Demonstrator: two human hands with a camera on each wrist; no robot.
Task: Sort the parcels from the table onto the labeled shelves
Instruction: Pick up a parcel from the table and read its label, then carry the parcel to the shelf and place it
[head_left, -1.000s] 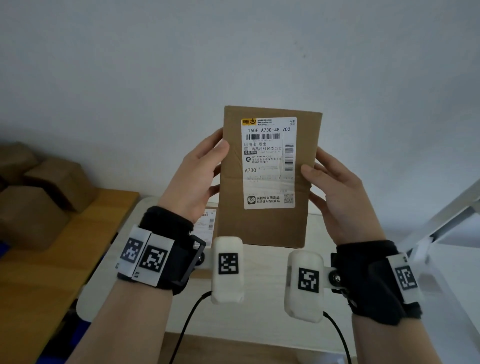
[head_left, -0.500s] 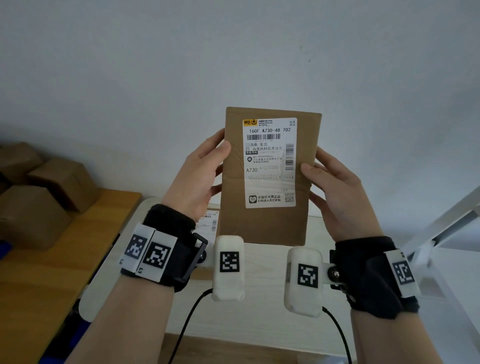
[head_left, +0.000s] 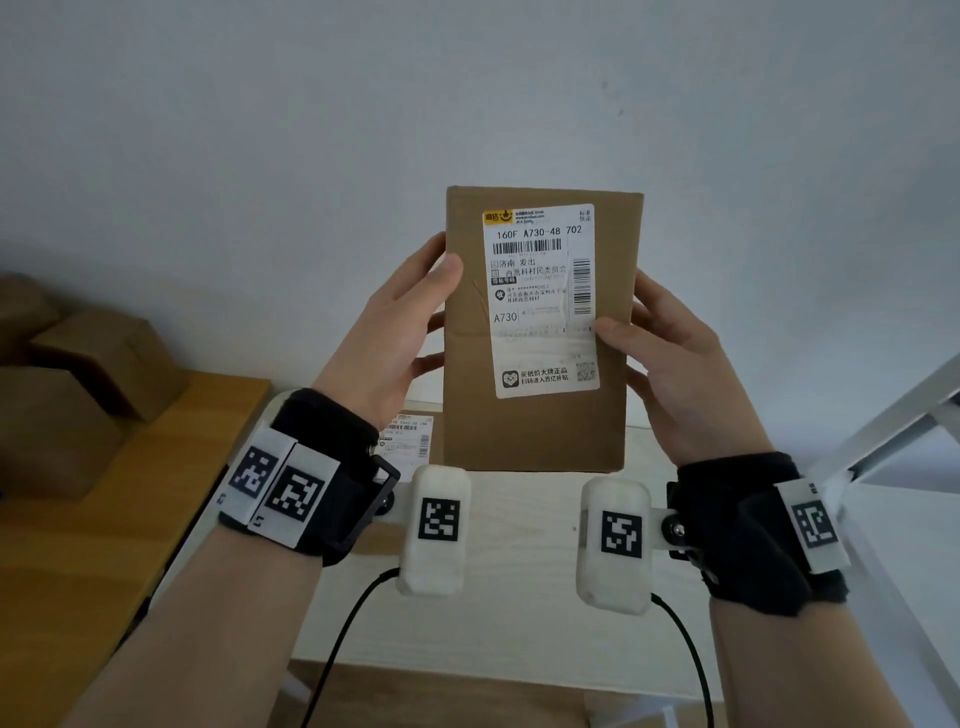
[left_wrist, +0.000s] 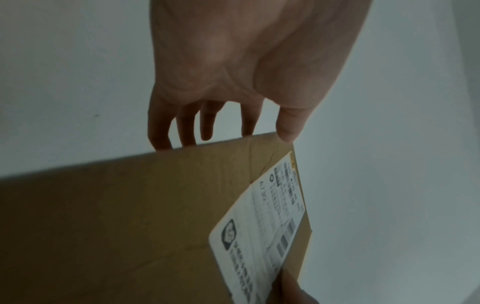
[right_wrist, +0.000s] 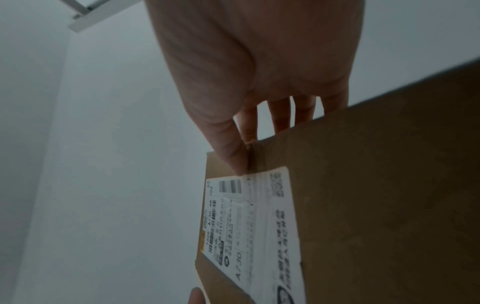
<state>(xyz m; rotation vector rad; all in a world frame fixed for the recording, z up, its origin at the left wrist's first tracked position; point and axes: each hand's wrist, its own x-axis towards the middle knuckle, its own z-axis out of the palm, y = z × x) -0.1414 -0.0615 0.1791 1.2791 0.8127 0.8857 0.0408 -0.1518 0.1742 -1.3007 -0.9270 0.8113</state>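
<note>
Two hands hold a cardboard parcel (head_left: 540, 332) upright before a pale wall (head_left: 467, 104) in the head view: left hand (head_left: 387, 338) at 9 o'clock, right hand (head_left: 670, 364) at 3, thumbs on front, above a white table (head_left: 519, 613). Left-wrist view: spread fingers (left_wrist: 182, 123) behind its edge. Right-wrist view: thumb (right_wrist: 228, 148) touches the label (right_wrist: 249, 226).

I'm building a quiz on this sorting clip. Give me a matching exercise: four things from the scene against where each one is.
Things:
1. held parcel
2. left hand
3. second labelled parcel
4. plain cardboard boxes

Places:
a. on the wooden surface, far left
b. upright between both hands
c. on the white table, behind the left wrist
d. on the held parcel's left edge

Pairs: 1-b, 2-d, 3-c, 4-a
</note>
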